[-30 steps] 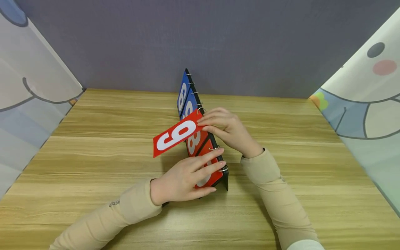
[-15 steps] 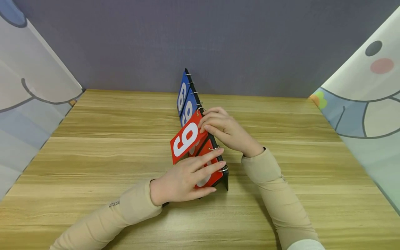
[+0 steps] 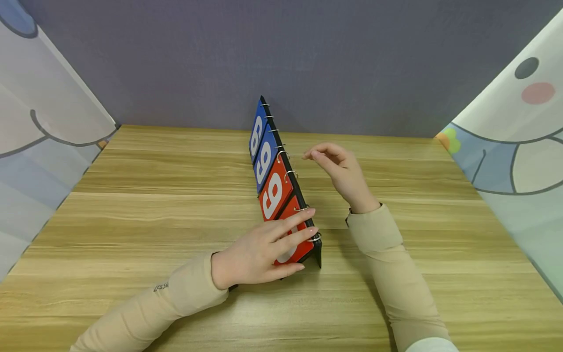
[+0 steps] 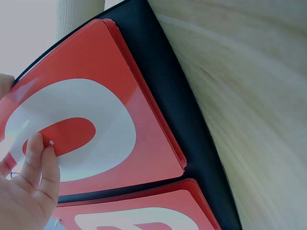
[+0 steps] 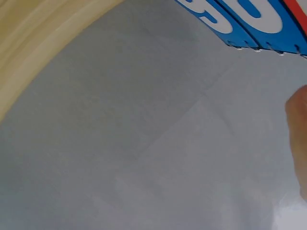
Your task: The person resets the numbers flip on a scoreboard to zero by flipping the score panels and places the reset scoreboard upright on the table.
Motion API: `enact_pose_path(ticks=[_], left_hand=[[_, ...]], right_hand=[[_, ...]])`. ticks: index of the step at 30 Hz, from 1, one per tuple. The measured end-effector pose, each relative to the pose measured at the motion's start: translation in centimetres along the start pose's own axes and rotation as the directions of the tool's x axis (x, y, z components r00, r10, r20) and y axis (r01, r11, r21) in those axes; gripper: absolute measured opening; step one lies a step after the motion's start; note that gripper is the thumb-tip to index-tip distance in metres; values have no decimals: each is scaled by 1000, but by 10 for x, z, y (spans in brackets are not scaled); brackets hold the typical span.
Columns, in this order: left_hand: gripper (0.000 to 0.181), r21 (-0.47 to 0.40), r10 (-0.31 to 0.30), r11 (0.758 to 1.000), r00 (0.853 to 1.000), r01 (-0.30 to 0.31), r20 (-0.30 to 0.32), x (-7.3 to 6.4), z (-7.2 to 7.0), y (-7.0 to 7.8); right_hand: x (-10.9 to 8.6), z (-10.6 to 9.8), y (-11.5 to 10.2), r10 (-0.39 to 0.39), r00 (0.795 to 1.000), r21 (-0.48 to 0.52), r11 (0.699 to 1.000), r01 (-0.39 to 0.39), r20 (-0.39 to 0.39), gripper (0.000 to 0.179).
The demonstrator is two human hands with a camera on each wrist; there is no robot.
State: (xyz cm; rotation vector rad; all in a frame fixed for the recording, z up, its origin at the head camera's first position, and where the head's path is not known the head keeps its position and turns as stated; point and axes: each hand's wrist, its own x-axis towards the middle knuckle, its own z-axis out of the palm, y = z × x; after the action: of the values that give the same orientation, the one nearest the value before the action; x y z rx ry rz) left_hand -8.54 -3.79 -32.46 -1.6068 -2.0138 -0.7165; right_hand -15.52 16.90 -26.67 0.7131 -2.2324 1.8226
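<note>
A tabletop flip scoreboard [image 3: 318, 255] with a black folding stand runs away from me across the middle of the table. Its red 9 card [image 3: 273, 188] hangs flat from metal rings, beside two blue cards [image 3: 265, 159] showing white numerals. My left hand [image 3: 255, 254] rests on the nearest red card [image 4: 148, 129], which bears a white 0. Its fingers lie straight across the card toward the top edge, partly covering the numeral. My right hand [image 3: 340, 171] hovers right of the rings, apart from the scoreboard, fingers loosely bent with nothing in them.
The scoreboard stands on a wood-grain table [image 3: 145, 195]. A grey panel [image 3: 352, 68] closes off the back, and cartoon-printed sheets [image 3: 523, 117] flank both sides.
The red 9 card has swung down flat against the scoreboard. My right hand has let go of it and drawn back to the right. The left hand has stayed put.
</note>
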Motion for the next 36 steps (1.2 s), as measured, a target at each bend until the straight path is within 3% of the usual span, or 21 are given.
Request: enact_pose_path(ticks=[3, 7, 10, 16, 23, 27, 36], left_hand=[[75, 3, -1, 1000, 1000, 1, 2, 0, 0, 0], [72, 6, -4, 1000, 1000, 4, 5, 0, 0, 0], [74, 6, -5, 1000, 1000, 5, 5, 0, 0, 0], [76, 10, -4, 1000, 1000, 4, 8, 0, 0, 0], [72, 4, -2, 1000, 1000, 2, -1, -1, 1, 0], [72, 1, 5, 1000, 1000, -5, -7, -1, 1, 0], [71, -2, 9, 1000, 1000, -9, -11, -1, 2, -1]], right_hand=[[3, -3, 6, 114, 993, -1, 993, -114, -1, 14], [6, -5, 14, 244, 962, -48, 970, -240, 119, 21], [8, -5, 19, 287, 934, -116, 957, -267, 214, 24], [9, -9, 27, 271, 903, -125, 962, -243, 332, 41], [12, -11, 39, 249, 851, -74, 967, -243, 463, 111], [13, -10, 43, 259, 834, -65, 963, -261, 487, 118], [13, -10, 48, 260, 824, -30, 958, -284, 504, 115]])
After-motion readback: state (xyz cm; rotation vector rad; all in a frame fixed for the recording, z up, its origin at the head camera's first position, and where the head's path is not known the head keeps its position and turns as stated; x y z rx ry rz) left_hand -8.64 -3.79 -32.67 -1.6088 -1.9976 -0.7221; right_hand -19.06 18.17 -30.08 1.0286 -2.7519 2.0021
